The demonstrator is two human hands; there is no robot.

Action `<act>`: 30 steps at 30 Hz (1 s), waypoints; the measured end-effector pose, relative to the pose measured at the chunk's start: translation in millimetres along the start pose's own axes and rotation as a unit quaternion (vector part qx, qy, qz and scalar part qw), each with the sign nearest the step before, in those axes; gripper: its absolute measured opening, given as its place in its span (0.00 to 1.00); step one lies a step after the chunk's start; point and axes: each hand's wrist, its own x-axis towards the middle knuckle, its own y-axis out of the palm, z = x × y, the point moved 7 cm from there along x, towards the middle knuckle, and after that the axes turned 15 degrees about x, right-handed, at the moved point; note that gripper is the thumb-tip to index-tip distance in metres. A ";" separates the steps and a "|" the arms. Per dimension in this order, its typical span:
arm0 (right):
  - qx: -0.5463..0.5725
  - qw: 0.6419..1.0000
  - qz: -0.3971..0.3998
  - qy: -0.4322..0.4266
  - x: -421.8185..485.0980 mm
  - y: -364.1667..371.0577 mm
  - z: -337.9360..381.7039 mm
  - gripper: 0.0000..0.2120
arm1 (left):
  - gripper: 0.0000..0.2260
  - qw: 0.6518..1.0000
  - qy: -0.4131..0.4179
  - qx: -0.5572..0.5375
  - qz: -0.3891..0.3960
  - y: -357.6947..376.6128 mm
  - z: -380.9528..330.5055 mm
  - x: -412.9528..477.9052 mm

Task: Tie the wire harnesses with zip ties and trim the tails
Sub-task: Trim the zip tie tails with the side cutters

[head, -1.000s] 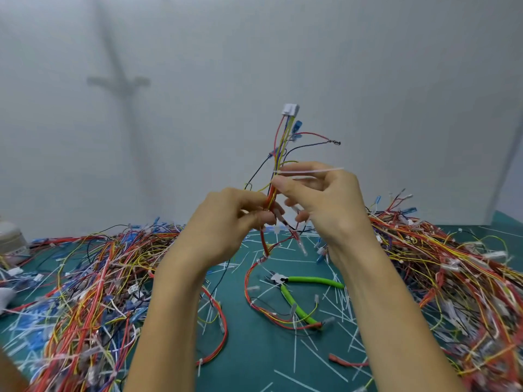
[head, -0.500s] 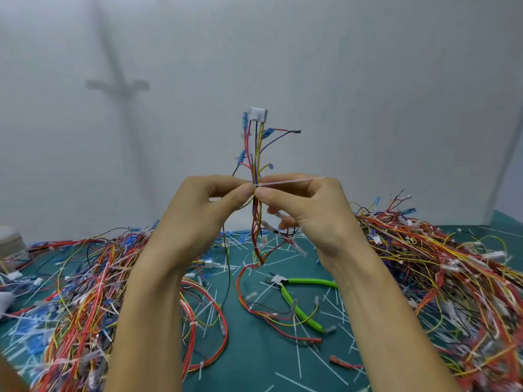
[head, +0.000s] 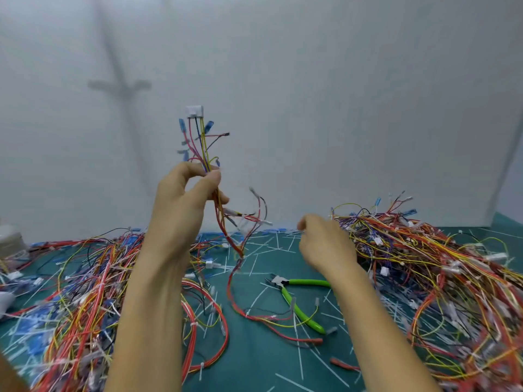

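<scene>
My left hand holds a wire harness upright above the mat, thumb and fingers pinching the bundle just below its fanned-out ends. A white connector tops the harness, and its red and yellow tail hangs down to the mat. My right hand is lower and to the right, apart from the harness and blurred, with fingers curled. I cannot tell whether it holds anything. No zip tie shows on the harness from here. Green-handled cutters lie on the mat below my right hand.
Big tangles of coloured harnesses lie as a left pile and a right pile. The green mat between them is strewn with white cut tails. A white container stands at the far left. A white wall is behind.
My right hand let go of the zip tie at the bundle and dropped down to the right. My left hand raised the harness and shifted it slightly left.
</scene>
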 end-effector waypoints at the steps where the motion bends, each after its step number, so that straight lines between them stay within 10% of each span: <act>1: -0.064 0.997 0.042 0.018 -0.1 15.0 -9.1 0.16 | 0.05 1.000 0.012 -0.018 0.002 -0.9 -2.7 -0.5; 12: -0.189 0.969 0.151 0.054 -6.5 77.3 -47.3 0.17 | 0.04 0.997 0.031 -0.049 0.057 5.3 -9.2 -5.6; 19: 0.005 0.996 -0.040 -0.078 1.3 18.0 2.0 0.09 | 0.05 0.995 -0.010 -0.060 0.084 6.1 -2.9 -6.1; 26: 0.174 0.904 -0.334 -0.201 -32.4 -64.2 40.4 0.09 | 0.08 0.997 -0.016 0.030 0.068 6.2 3.1 -2.6; 30: 0.312 0.909 -0.241 -0.135 -21.8 -65.1 33.4 0.09 | 0.07 0.998 -0.031 0.037 0.048 9.5 6.9 -2.4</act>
